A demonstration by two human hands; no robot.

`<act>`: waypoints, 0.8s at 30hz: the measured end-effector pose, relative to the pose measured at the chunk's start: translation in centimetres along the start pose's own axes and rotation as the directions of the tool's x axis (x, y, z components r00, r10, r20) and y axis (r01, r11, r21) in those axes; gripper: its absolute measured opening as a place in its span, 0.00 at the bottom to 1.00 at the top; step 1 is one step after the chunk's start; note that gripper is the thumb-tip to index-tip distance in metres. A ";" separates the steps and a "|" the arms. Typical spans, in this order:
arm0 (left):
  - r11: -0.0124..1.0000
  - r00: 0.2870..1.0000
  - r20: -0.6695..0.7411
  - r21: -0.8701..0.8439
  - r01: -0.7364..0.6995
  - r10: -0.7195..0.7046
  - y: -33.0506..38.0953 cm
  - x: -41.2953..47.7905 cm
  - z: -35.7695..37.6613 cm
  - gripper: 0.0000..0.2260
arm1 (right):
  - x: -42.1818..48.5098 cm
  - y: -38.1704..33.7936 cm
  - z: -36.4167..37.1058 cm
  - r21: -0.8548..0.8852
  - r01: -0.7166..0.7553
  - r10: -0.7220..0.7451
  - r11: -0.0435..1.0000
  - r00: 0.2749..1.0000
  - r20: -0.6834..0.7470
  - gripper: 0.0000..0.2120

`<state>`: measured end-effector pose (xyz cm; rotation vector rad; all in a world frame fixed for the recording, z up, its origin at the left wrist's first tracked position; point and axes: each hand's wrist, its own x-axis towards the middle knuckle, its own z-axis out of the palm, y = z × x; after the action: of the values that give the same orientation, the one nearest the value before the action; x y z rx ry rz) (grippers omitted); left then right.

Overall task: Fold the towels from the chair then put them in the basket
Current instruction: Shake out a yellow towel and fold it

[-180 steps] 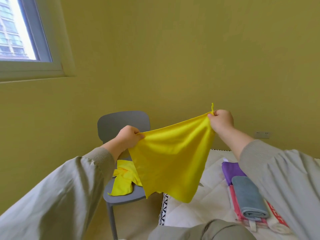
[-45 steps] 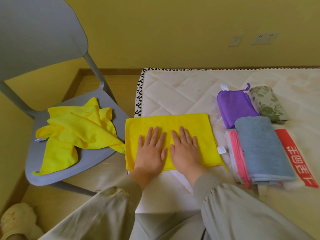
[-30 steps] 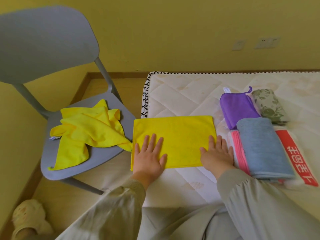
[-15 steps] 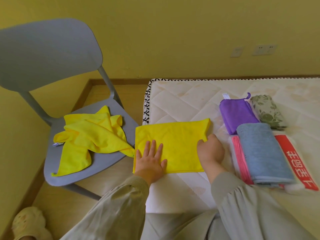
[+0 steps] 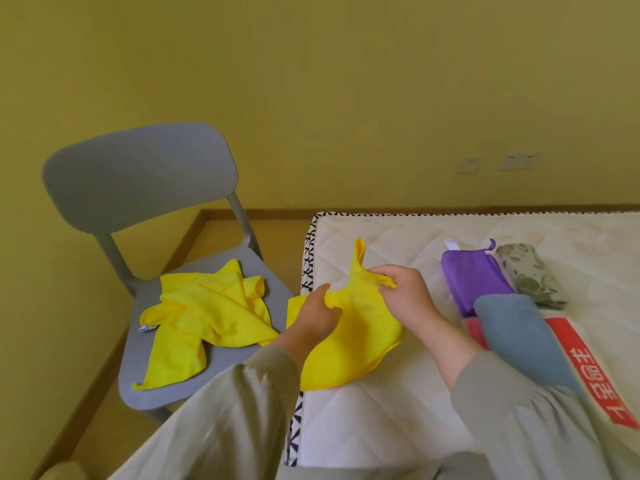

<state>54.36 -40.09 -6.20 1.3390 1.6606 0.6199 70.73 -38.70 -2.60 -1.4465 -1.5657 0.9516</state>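
Half-folded yellow towel [image 5: 360,334] on mattress [image 5: 381,417] near left corner, right end lifted. Raised end pinched by right grip [image 5: 403,289]; left grip [image 5: 313,317] pinches towel's upper edge near middle. On grey chair [image 5: 138,174] seat beside mattress, crumpled yellow towel [image 5: 207,313].

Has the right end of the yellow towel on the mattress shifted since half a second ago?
Yes. The right hand pinches that end of the yellow towel, raised off the mattress and drawn left, away from the purple towel.

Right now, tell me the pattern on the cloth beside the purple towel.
The cloth has a grey-green floral print; head view shows it.
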 end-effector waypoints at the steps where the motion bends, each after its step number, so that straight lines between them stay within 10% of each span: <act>1: 0.998 0.999 -0.025 -0.056 -0.039 0.037 1.2 -0.5 -1.0 0.30 | 0.2 -1.6 -0.6 0.005 0.019 -0.019 1.000 0.999 0.036 0.17; 9: 0.895 0.975 0.036 -0.405 -0.186 0.219 10.1 -6.0 -9.7 0.40 | -1.3 -13.4 -4.7 -0.037 0.184 -0.163 0.982 0.934 0.319 0.18; 16: 0.772 0.938 0.140 -0.612 -0.169 0.317 13.4 -12.3 -13.6 0.21 | -4.7 -20.8 -7.7 -0.114 0.312 -0.250 0.943 0.893 0.373 0.13; 20: 0.811 0.958 -0.037 -0.525 -0.260 0.283 14.7 -15.2 -14.1 0.03 | -6.4 -23.3 -8.7 -0.105 0.373 -0.333 0.922 0.902 0.275 0.12; 24: 0.867 0.861 -0.382 -0.233 -0.441 0.336 16.3 -18.0 -15.3 0.06 | -8.5 -25.1 -9.6 -0.011 0.414 -0.400 0.910 0.886 0.236 0.17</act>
<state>49.77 -50.12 20.28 1.3989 1.4578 1.3617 69.59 -48.74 23.74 -1.0064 -1.9859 0.8415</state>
